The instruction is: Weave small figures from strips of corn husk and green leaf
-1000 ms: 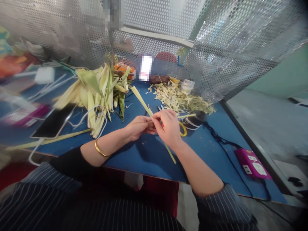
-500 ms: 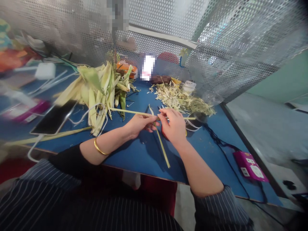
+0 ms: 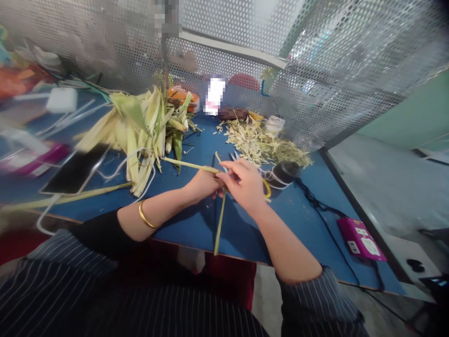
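Note:
My left hand [image 3: 205, 184] and my right hand [image 3: 245, 186] meet over the blue table, their fingers pinching folded corn husk strips at a crossing. One pale strip [image 3: 185, 164] runs out to the left past my left hand. Another strip [image 3: 220, 224] hangs down from the crossing towards the table's front edge, and its short end pokes up above my fingers. Under my right hand lie scissors [image 3: 268, 188]; their blade tips and a yellow handle show, the rest is covered. My fingers partly hide the crossing itself.
Corn husks [image 3: 140, 131] are heaped at the left, beside a dark phone [image 3: 77, 168] with a white cable. Shredded husk [image 3: 252, 140] lies at the back. On the right are a black spool [image 3: 286, 172] with white cord and a purple power strip [image 3: 361, 238]. A perforated screen [image 3: 238, 51] stands behind.
The strip stretching right from the crossing no longer shows. The hanging strip has swung from slanting right to nearly straight down. My right hand has shifted left, uncovering the scissors' yellow handle.

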A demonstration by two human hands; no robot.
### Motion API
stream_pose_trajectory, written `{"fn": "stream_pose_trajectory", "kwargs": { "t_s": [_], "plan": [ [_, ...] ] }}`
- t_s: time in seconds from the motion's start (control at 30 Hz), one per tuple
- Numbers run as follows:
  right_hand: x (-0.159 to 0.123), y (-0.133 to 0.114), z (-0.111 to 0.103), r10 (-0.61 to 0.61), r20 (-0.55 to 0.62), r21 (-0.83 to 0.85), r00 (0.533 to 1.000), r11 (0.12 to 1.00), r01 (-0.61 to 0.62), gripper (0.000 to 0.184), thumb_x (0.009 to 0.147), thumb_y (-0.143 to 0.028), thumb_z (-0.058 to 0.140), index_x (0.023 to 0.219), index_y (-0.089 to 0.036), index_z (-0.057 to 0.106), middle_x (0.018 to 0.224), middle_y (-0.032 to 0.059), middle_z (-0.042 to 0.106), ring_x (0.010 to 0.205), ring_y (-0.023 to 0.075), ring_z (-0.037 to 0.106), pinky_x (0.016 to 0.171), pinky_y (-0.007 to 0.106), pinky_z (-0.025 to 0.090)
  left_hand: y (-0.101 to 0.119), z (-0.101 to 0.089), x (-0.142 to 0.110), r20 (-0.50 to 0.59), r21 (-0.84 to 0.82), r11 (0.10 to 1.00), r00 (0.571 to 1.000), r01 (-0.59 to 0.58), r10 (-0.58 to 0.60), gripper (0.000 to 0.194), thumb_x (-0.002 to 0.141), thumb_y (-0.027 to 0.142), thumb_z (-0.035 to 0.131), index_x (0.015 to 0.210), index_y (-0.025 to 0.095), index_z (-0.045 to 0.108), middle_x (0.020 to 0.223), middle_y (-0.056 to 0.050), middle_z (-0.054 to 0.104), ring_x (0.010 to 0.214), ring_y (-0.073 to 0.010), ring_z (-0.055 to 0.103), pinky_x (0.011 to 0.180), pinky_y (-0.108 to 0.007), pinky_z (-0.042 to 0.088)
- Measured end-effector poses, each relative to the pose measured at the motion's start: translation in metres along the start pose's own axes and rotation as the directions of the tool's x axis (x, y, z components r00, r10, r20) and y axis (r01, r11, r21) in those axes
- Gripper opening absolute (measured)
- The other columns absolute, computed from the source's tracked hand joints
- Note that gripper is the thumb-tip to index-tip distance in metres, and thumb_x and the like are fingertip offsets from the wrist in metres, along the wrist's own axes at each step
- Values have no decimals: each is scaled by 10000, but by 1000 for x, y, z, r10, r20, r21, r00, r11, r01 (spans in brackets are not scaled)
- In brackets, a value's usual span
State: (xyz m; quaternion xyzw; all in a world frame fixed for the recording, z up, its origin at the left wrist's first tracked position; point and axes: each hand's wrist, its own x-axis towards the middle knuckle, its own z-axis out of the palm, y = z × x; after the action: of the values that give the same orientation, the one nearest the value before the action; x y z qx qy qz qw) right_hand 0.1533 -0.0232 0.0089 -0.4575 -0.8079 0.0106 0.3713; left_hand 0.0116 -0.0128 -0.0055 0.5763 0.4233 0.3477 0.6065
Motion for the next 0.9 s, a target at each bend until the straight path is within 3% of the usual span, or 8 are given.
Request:
{"fn": "stream_pose_trajectory", "kwargs": {
  "t_s": [0.1, 0.3, 0.43, 0.53, 0.6, 0.67, 0.8, 0.9],
  "plan": [
    [-1, -2, 4, -1, 78, -1, 997, 1000, 1, 82, 848, -256, 575, 845, -208, 642, 756, 8, 609, 727, 153, 563, 718, 311, 390, -2, 3, 0, 45, 21, 996, 995, 90, -91, 117, 693, 80, 546, 599, 127, 597, 455, -6, 551, 387, -96, 503, 380, -202, 365],
    [-1, 1, -3, 69, -86, 113, 994, 992, -59, 132, 890, -244, 486, 797, -203, 569, 753, 14, 598, 691, 144, 539, 679, 292, 403, 10, -17, 3, 248, -375, 885, 950, 275, -190, 152, 699, 92, 574, 811, 78, 675, 781, -92, 702, 708, -155, 678, 535, -190, 488],
    [-1, 2, -3, -215, -44, -18, 976, 977, 215, 105, 884, -194, 502, 857, -211, 602, 829, 22, 662, 786, 148, 573, 821, 328, 391, 12, -26, 4, 242, -580, 756, 950, 304, -196, 164, 762, 104, 479, 671, 91, 615, 624, -54, 656, 594, -127, 638, 641, -249, 534],
    [-2, 0, 0, -434, 119, -115, 893, 887, 447, 159, 887, -163, 484, 906, -228, 627, 856, 13, 686, 824, 147, 578, 898, 348, 359, 8, -26, 6, 268, -596, 752, 952, 283, -146, 84, 741, 72, 551, 713, 87, 628, 607, -27, 640, 574, -106, 609, 608, -214, 510],
    [-3, -2, 0, -489, 174, -103, 855, 854, 510, 186, 894, -164, 473, 967, -236, 629, 890, 13, 692, 859, 148, 580, 923, 351, 351, 6, -24, 7, 262, -570, 771, 952, 283, -157, 98, 726, 49, 586, 790, 67, 657, 653, -43, 662, 580, -98, 607, 568, -184, 482],
    [-2, -2, -2, -443, 120, -100, 888, 885, 455, 197, 897, -191, 480, 1034, -228, 616, 946, 30, 690, 908, 154, 578, 929, 347, 355, 5, -22, 8, 190, -541, 803, 967, 249, -171, 109, 731, 42, 596, 808, 65, 670, 664, -52, 671, 560, -87, 603, 566, -181, 477],
    [1, 6, -6, -123, -79, -229, 989, 968, 102, 219, 918, -280, 447, 1041, -201, 611, 1021, 78, 666, 981, 197, 564, 960, 384, 330, 7, -21, 6, 170, -468, 857, 973, 218, -155, 100, 780, 113, 619, 838, 78, 693, 790, -105, 704, 628, -108, 639, 641, -230, 504],
    [2, 15, -6, -8, -18, -297, 1000, 955, 2, 264, 939, -302, 390, 890, -196, 626, 860, 52, 679, 821, 185, 585, 976, 401, 303, 10, -22, 4, 183, -467, 851, 968, 241, -174, 144, 794, 138, 615, 893, 84, 705, 894, -128, 709, 640, -103, 633, 644, -242, 502]
  ]
}}
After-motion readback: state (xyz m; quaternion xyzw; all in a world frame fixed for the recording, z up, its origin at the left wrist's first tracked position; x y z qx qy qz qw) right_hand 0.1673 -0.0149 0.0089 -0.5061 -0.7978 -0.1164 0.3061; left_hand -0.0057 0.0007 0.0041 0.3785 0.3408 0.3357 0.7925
